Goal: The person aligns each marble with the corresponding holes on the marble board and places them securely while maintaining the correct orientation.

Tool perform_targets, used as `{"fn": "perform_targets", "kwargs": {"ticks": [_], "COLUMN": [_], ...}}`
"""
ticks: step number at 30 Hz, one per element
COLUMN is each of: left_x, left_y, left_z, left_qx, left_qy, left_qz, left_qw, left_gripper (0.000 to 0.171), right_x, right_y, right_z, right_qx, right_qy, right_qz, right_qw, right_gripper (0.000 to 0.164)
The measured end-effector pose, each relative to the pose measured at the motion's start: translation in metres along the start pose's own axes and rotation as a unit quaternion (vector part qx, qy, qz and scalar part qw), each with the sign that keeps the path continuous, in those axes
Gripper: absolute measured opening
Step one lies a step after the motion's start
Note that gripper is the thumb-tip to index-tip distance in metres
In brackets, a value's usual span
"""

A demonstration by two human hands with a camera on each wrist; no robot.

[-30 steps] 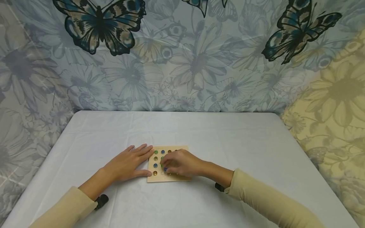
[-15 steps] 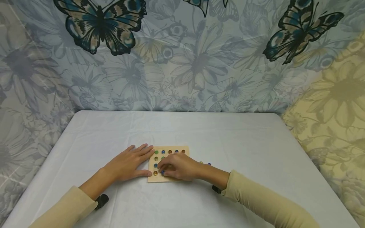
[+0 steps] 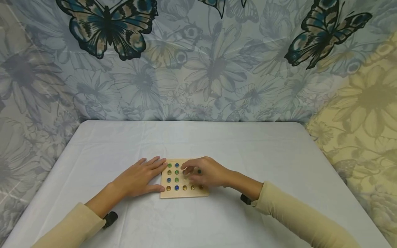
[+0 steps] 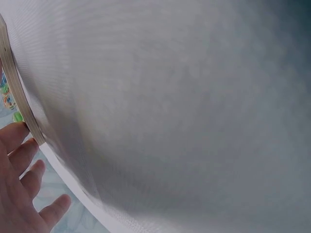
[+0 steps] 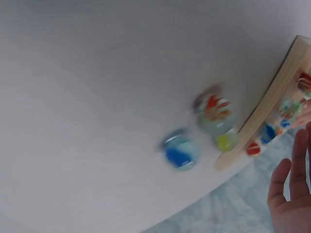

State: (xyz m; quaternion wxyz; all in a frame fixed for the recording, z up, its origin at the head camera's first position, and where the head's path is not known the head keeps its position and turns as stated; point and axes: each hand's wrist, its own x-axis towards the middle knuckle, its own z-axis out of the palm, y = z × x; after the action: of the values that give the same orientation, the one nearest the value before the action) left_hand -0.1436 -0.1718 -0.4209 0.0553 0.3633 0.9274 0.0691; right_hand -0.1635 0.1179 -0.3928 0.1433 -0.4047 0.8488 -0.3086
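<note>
A pale wooden board (image 3: 183,194) lies on the white table with rows of glass marbles in its hollows. My left hand (image 3: 141,176) lies with fingers spread, fingertips and thumb at the board's left edge. Over the board's right half hovers my right hand (image 3: 206,172), its fingers loosely bent and no marble seen between them. It covers several marbles, though a dark green marble (image 3: 199,171) shows between its fingers. A blue marble (image 3: 176,188) sits second from the left in the front row.
In the right wrist view, loose marbles lie on the table beside the board: a blue one (image 5: 181,152), a red-and-orange one (image 5: 216,115) and a yellow-green one (image 5: 226,141). A butterfly-patterned cloth (image 3: 198,86) hangs behind the white tablecloth (image 3: 248,144).
My right hand has set the blue marble into the front row, let go of it, and moved up and to the right. The left hand has stayed in place.
</note>
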Motion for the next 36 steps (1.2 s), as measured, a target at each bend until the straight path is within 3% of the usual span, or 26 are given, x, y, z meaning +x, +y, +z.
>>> {"fn": "perform_targets", "kwargs": {"ticks": [7, 13, 17, 36], "left_x": [0.0, 0.001, 0.001, -0.001], "left_y": [0.0, 0.0, 0.0, -0.001], "left_z": [0.002, 0.002, 0.001, 0.0], "left_qx": [-0.001, -0.003, -0.003, 0.005], "left_qy": [-0.001, 0.001, 0.0, -0.003], "left_qz": [-0.002, -0.001, 0.0, -0.003], "left_qw": [1.0, 1.0, 1.0, 1.0], "left_gripper": [0.085, 0.084, 0.084, 0.084], "right_x": [-0.025, -0.051, -0.064, -0.092], "right_y": [0.021, 0.036, 0.044, 0.062], "right_z": [-0.014, -0.023, -0.026, -0.027], "right_qx": [-0.02, -0.021, -0.019, -0.029], "right_qy": [0.034, 0.035, 0.042, 0.051], "right_qz": [0.01, 0.049, 0.054, 0.06], "right_qw": [0.999, 0.998, 0.998, 0.997], "right_gripper": [0.036, 0.036, 0.035, 0.033]}}
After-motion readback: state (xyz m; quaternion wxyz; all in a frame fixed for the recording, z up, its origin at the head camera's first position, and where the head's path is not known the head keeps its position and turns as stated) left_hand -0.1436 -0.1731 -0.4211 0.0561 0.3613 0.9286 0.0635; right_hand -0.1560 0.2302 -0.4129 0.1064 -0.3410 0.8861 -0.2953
